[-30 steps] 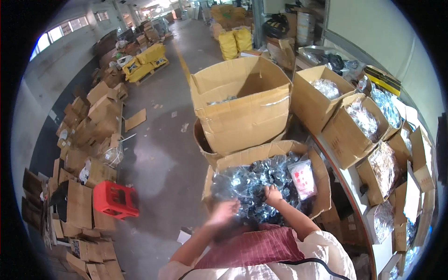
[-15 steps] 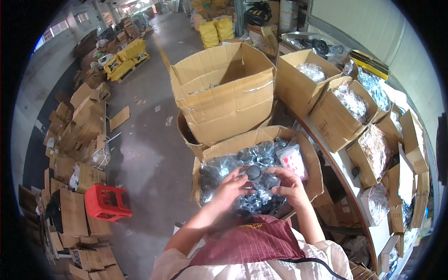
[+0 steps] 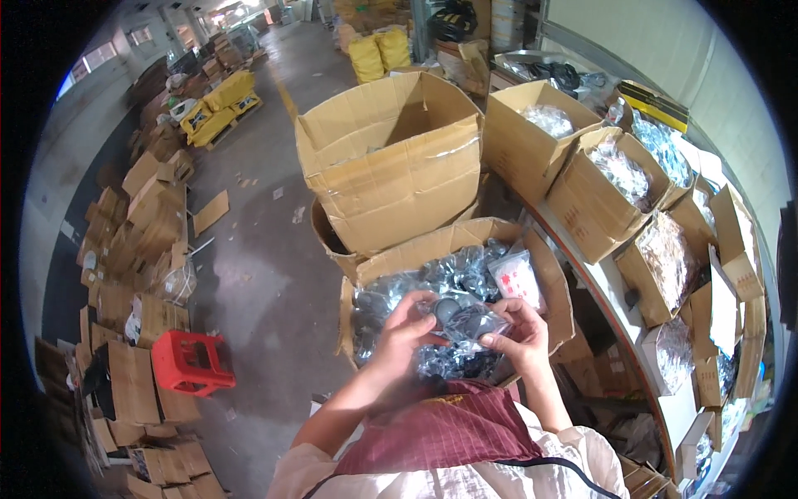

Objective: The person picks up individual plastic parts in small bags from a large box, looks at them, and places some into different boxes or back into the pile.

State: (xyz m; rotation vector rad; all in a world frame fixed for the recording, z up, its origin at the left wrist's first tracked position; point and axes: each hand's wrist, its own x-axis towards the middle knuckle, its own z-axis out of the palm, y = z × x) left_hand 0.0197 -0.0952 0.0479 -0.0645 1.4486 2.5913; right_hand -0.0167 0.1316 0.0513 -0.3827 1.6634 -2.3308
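Observation:
Between my hands is a clear plastic bag with dark round parts in it, held above an open carton. My left hand pinches the bag's left side between thumb and fingers. On the other side, my right hand grips it with the thumb on top and the fingers curled behind. The carton below holds many similar clear bags of dark parts. A flat clear packet with red marks lies on them at the right.
Taller open cartons stand just beyond. To the right, a curved-looking table edge carries several cartons of bagged goods. A red plastic stool stands on the floor at left, near stacked flattened cardboard.
My hands have turned the bag, so its clear film now shows stretched between them. The right thumb has come over its near edge. The view has shifted slightly.

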